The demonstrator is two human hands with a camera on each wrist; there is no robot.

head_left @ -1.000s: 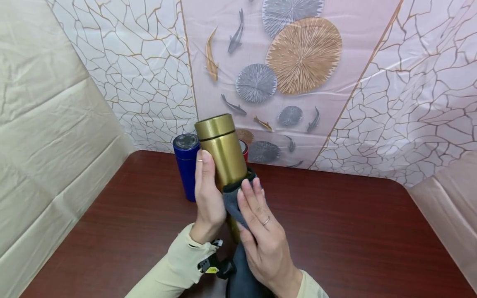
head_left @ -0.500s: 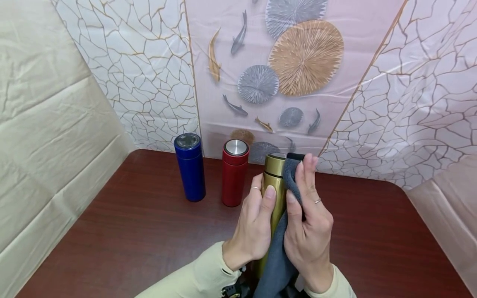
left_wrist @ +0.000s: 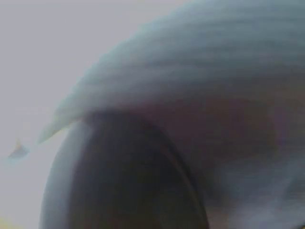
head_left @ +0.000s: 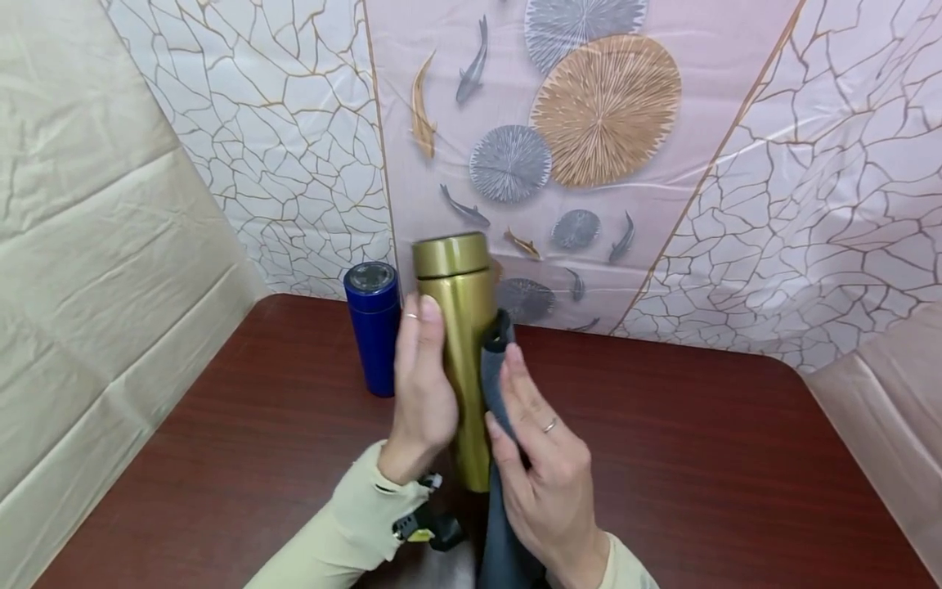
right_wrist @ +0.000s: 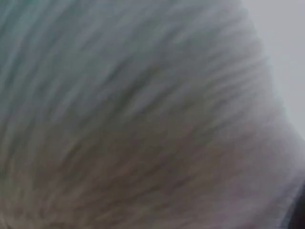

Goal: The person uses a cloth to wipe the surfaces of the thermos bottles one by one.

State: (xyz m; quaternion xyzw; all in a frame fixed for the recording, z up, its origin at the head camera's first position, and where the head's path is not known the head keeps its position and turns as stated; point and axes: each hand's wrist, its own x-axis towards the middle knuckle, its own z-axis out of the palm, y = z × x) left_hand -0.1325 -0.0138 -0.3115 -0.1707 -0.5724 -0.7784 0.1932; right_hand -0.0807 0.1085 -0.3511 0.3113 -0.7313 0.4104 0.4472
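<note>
A gold vacuum flask [head_left: 464,327] with a gold lid is held up off the table, leaning slightly, in the head view. My left hand [head_left: 423,384] grips its left side, thumb along the front. On the opposite side my right hand [head_left: 548,474] holds a dark grey cloth [head_left: 504,548] against the flask, its fingers fairly straight over the fabric. The cloth has a black edge and hangs below the hand. Blurred grey fabric [right_wrist: 143,95] fills most of the right wrist view. In the left wrist view a dark rounded shape [left_wrist: 128,176] is too blurred to identify.
A blue flask [head_left: 374,343] stands upright just left of the gold one. The reddish-brown table [head_left: 699,458] extends to both sides. Behind it hangs a patterned sheet [head_left: 316,147], with a plain beige drape [head_left: 110,245] on the left.
Both hands carried the flask right and upright, then back left and up. The cloth slid up to the lid, then down to mid-body. The red flask is now hidden behind the gold one.
</note>
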